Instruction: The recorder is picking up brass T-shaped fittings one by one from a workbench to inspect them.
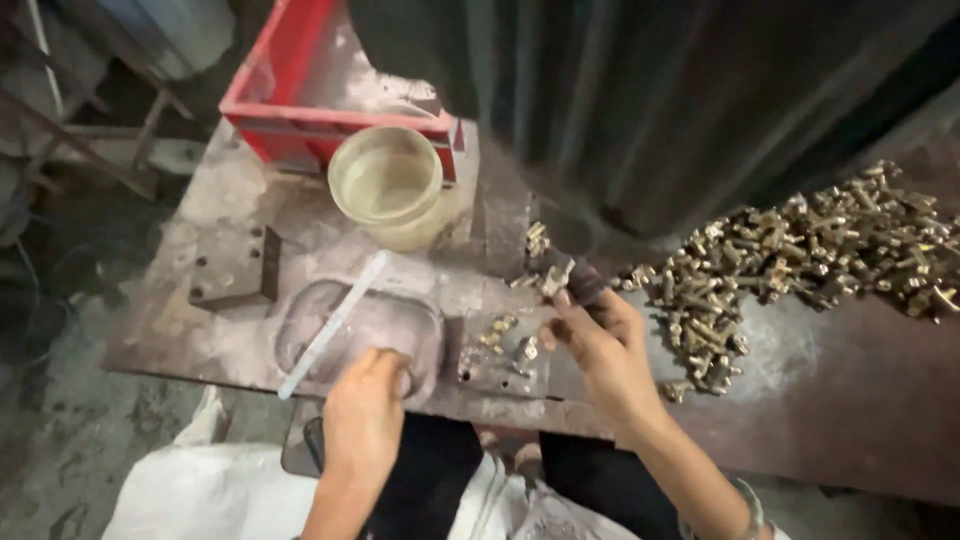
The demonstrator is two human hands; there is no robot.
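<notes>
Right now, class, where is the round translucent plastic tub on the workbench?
In the head view, the round translucent plastic tub stands at the bench's far left-centre, right before the red plastic crate and beyond the left hand.

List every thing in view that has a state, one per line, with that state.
Left hand: resting on the rim of the oval metal tray, fingers curled.
Right hand: pinching a small brass fitting.
Plastic tub: upright, open, looks empty.
Red crate: upright, open.
Brass fittings pile: loose heap on the bench.
White strip: lying across the tray.
Metal block: lying flat.
</notes>
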